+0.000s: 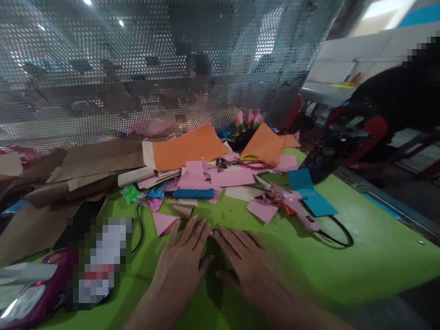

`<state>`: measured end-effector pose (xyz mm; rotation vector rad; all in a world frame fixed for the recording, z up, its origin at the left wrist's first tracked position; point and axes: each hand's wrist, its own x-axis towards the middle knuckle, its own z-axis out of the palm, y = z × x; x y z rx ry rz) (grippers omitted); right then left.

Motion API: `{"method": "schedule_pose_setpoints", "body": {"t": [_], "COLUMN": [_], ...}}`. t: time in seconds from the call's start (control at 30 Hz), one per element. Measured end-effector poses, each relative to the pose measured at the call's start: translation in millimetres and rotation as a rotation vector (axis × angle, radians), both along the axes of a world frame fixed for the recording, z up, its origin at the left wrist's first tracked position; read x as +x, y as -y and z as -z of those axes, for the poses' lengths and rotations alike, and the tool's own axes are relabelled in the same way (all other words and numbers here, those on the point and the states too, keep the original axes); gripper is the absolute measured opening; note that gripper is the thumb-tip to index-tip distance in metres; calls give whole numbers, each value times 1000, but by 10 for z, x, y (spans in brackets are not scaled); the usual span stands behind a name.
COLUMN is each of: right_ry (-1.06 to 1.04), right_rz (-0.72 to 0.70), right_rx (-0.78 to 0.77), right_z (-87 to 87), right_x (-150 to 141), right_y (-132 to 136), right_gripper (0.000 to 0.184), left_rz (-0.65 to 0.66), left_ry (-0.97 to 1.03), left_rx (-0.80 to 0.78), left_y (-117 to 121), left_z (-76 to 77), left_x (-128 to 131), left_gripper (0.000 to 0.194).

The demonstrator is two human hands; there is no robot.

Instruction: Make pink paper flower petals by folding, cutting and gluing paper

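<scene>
My left hand lies palm down with its fingers stretched forward, on or just over the green table. My right hand mirrors it, flat and with fingers extended. Between the two sets of fingertips a tiny bit of pink shows; most of it is hidden and I cannot make out its kind. Just ahead of my left fingers are a pink paper triangle and a curled brown paper scrap. Beyond them lies a blue-handled cutter.
A pink glue gun with a black cord rests at right by a blue paper. Orange paper and brown paper are piled behind. At left are a purple device and a blurred-out flat object. A perforated screen stands behind.
</scene>
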<state>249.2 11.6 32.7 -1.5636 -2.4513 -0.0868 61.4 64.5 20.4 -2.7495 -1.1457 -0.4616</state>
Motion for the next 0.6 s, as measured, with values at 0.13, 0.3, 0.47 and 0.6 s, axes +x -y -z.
{"method": "schedule_pose_setpoints", "body": {"t": [0.13, 0.3, 0.47, 0.6], "right_ry": [6, 15, 12, -16], "right_rz": [-10, -13, 13, 32], "right_rx": [-36, -34, -5, -6], "right_z": [13, 4, -16, -22], "right_x": [-35, -38, -9, 7], "right_y": [55, 45, -31, -37], "right_gripper": [52, 54, 52, 52], "left_rz": [-11, -13, -14, -20], "left_ry": [11, 9, 9, 1], "left_rx": [46, 12, -44, -63], "left_y": [107, 104, -29, -53], "left_z": [-32, -48, -41, -31], "left_x": [-28, -14, 55, 78], "left_gripper": [46, 46, 44, 45]}}
